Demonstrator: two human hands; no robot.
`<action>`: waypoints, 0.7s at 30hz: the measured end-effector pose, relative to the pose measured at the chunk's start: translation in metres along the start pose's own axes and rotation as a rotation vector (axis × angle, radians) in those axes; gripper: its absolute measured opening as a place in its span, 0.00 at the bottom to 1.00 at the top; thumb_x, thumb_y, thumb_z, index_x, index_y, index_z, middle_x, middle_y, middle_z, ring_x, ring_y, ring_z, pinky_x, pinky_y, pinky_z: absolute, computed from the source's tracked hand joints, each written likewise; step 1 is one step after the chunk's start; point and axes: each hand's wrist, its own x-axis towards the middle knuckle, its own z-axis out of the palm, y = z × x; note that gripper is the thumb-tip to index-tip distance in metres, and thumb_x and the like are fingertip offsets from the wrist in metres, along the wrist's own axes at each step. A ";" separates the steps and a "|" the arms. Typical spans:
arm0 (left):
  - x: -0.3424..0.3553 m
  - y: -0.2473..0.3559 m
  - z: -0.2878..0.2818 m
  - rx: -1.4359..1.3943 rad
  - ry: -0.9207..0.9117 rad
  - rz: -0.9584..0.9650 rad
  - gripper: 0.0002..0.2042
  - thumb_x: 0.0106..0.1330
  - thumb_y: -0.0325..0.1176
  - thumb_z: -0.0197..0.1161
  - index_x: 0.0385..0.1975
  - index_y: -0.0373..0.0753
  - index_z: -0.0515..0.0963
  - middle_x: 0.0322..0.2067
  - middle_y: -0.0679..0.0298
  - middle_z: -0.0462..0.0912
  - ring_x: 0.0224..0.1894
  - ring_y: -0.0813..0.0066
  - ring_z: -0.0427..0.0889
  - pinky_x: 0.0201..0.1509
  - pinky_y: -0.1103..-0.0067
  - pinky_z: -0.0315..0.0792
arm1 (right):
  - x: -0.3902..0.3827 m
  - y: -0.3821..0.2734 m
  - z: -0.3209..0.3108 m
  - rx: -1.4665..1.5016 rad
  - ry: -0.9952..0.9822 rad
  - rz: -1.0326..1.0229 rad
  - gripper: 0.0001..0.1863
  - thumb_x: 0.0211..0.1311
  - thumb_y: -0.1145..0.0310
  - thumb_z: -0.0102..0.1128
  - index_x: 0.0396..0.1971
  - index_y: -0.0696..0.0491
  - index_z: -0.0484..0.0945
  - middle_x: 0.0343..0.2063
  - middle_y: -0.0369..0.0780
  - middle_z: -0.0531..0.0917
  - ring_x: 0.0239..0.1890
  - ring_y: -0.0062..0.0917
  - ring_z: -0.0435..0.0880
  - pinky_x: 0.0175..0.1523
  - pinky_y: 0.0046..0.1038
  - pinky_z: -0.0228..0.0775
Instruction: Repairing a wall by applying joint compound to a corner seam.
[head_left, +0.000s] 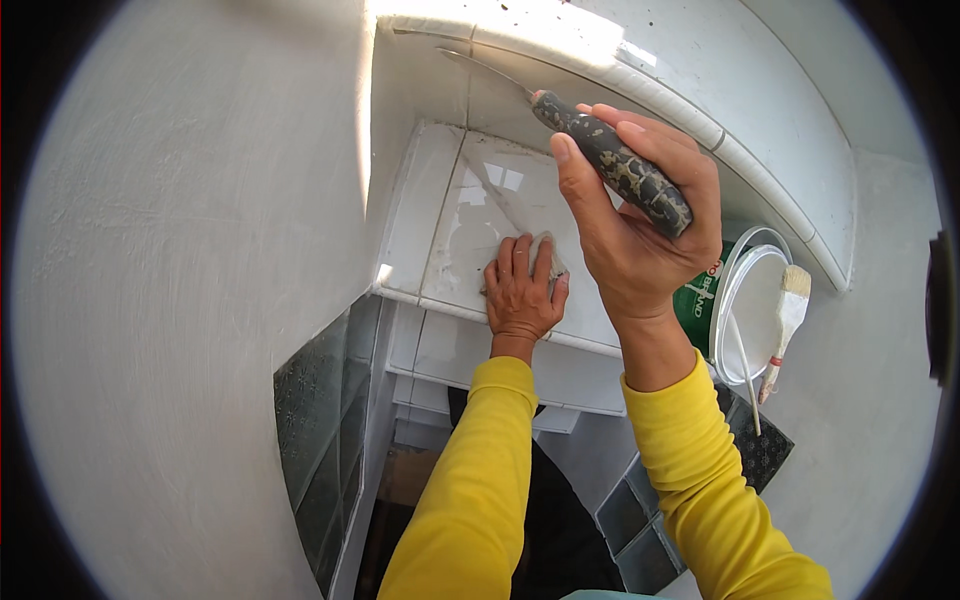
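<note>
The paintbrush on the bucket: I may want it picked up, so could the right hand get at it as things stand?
Probably not at once: the right hand is shut on a spattered scraper. The paintbrush itself lies uncovered on the bucket.

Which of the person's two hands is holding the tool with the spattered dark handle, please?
The right hand grips the scraper, raised at the upper edge; the left hand instead presses a sponge flat on the white tiles.

A putty knife (600,155) with a paint-spattered dark handle is held tilted, its thin blade laid against the white tiled ledge (640,85). Below that ledge, a small grey sponge (550,262) is pressed flat.
</note>
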 end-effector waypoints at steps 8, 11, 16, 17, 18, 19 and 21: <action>0.000 0.003 0.001 0.012 -0.019 0.015 0.28 0.60 0.48 0.61 0.60 0.45 0.71 0.59 0.57 0.68 0.65 0.56 0.62 0.62 0.61 0.58 | -0.002 0.001 -0.003 -0.045 -0.018 -0.025 0.21 0.44 0.83 0.76 0.40 0.58 0.78 0.36 0.47 0.85 0.37 0.29 0.88 0.40 0.23 0.80; 0.000 0.001 0.000 -0.033 0.010 -0.014 0.28 0.60 0.48 0.61 0.60 0.45 0.71 0.59 0.57 0.68 0.65 0.56 0.62 0.62 0.61 0.58 | 0.004 -0.004 -0.005 -0.034 0.007 -0.064 0.20 0.45 0.82 0.76 0.40 0.58 0.78 0.36 0.47 0.85 0.36 0.28 0.87 0.40 0.23 0.79; 0.002 -0.002 0.001 -0.023 -0.004 -0.008 0.27 0.61 0.48 0.60 0.60 0.45 0.71 0.59 0.57 0.68 0.64 0.56 0.62 0.62 0.61 0.58 | -0.001 0.001 0.000 -0.080 -0.056 -0.032 0.20 0.44 0.82 0.76 0.40 0.58 0.79 0.36 0.46 0.85 0.36 0.28 0.87 0.41 0.23 0.79; 0.002 0.000 0.002 -0.028 -0.004 -0.006 0.27 0.61 0.48 0.60 0.60 0.45 0.71 0.59 0.57 0.68 0.64 0.56 0.62 0.62 0.61 0.58 | -0.001 0.000 -0.003 -0.085 -0.057 -0.033 0.20 0.44 0.82 0.76 0.40 0.58 0.79 0.36 0.46 0.85 0.36 0.28 0.87 0.41 0.23 0.79; 0.000 0.002 0.002 -0.018 -0.015 -0.005 0.27 0.61 0.48 0.60 0.60 0.45 0.71 0.59 0.57 0.68 0.64 0.56 0.62 0.62 0.61 0.58 | -0.001 -0.004 -0.007 -0.066 -0.019 -0.019 0.20 0.45 0.82 0.76 0.39 0.57 0.79 0.36 0.46 0.86 0.35 0.28 0.87 0.40 0.23 0.79; -0.001 0.002 0.001 -0.009 -0.027 -0.005 0.27 0.61 0.48 0.60 0.60 0.45 0.71 0.59 0.57 0.68 0.64 0.56 0.62 0.62 0.61 0.58 | 0.001 -0.006 -0.010 -0.047 0.019 -0.004 0.19 0.45 0.81 0.76 0.39 0.57 0.79 0.35 0.45 0.86 0.34 0.27 0.87 0.39 0.23 0.78; 0.002 -0.001 0.001 -0.002 -0.023 0.002 0.27 0.61 0.48 0.60 0.60 0.45 0.71 0.59 0.57 0.68 0.64 0.56 0.62 0.62 0.61 0.58 | 0.003 -0.004 -0.009 -0.065 0.018 -0.031 0.19 0.45 0.81 0.76 0.38 0.57 0.79 0.34 0.45 0.86 0.34 0.27 0.87 0.39 0.23 0.78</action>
